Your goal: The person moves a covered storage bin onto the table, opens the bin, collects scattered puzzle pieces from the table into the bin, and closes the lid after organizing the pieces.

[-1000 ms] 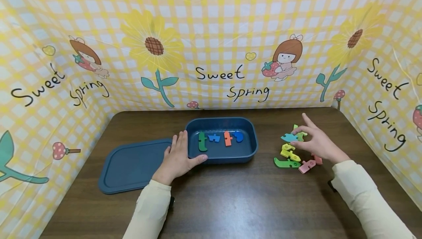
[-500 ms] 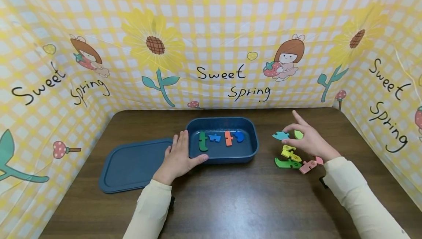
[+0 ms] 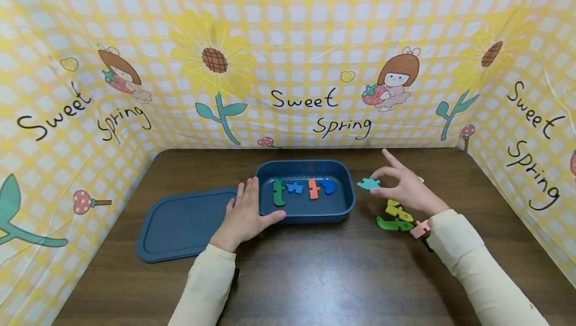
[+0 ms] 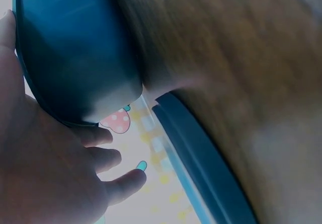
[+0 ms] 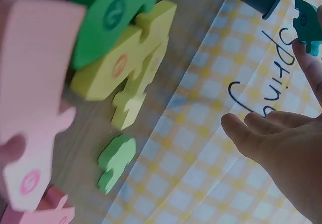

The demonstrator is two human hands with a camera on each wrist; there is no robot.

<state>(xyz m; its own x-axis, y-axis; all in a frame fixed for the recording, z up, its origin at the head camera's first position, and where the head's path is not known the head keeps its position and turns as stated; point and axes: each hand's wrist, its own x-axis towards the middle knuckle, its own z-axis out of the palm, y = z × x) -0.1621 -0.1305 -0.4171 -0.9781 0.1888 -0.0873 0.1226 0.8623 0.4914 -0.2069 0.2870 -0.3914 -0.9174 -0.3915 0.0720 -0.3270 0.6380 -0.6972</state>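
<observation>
Turquoise piece (image 3: 368, 184), pinched in the right hand's (image 3: 407, 189) fingers, should clear the box (image 3: 315, 219); left hand (image 3: 243, 217) braces it, fingers extended.

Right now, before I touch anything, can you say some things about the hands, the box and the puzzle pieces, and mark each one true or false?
1. Four pieces lie in the box. True.
2. The box is covered. False: the lid lies beside it on the table.
3. The right hand has the teal piece in its fingers. True.
4. Both hands hold a piece. False: the left hand holds none and rests against the box.
5. In the box, the orange piece is between the two blue pieces. True.
6. Every piece is in the box. False: the yellow pieces, for example, lie on the table.
</observation>
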